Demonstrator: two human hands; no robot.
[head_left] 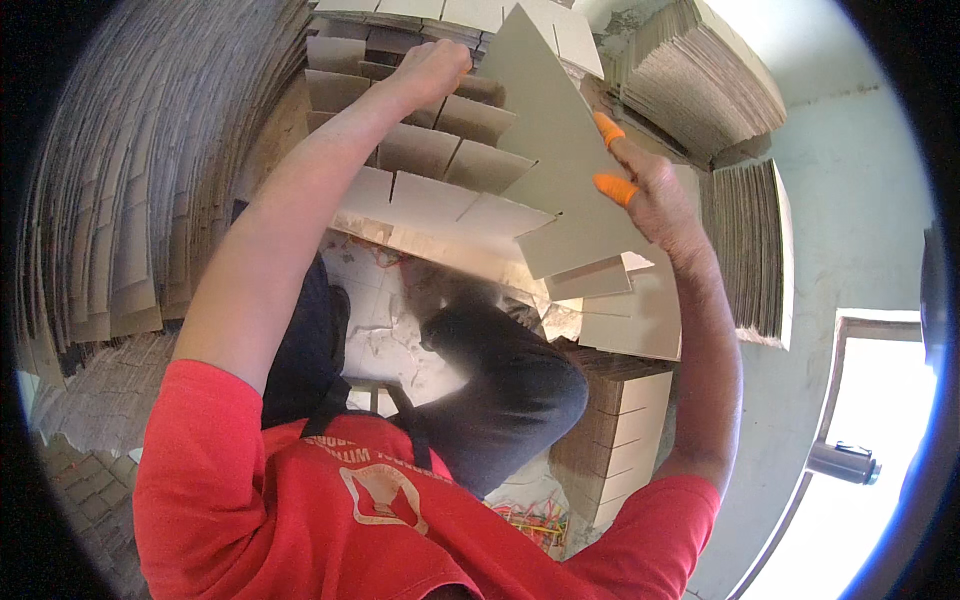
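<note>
The slotted divider sheet (560, 170) is matt grey cardboard, smooth-faced. The stacks (130, 200) at left are rough-edged brown corrugated board. The fingertip covers (615, 188) look like glossy orange rubber.

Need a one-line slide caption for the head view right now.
Right hand, orange finger cots on, holds a slotted grey cardboard strip over a cardboard divider grid; left hand presses on the grid's far side.

Cardboard packaging workshop: flat carton stacks (130, 190) all around, slotted dividers (430, 150).
</note>
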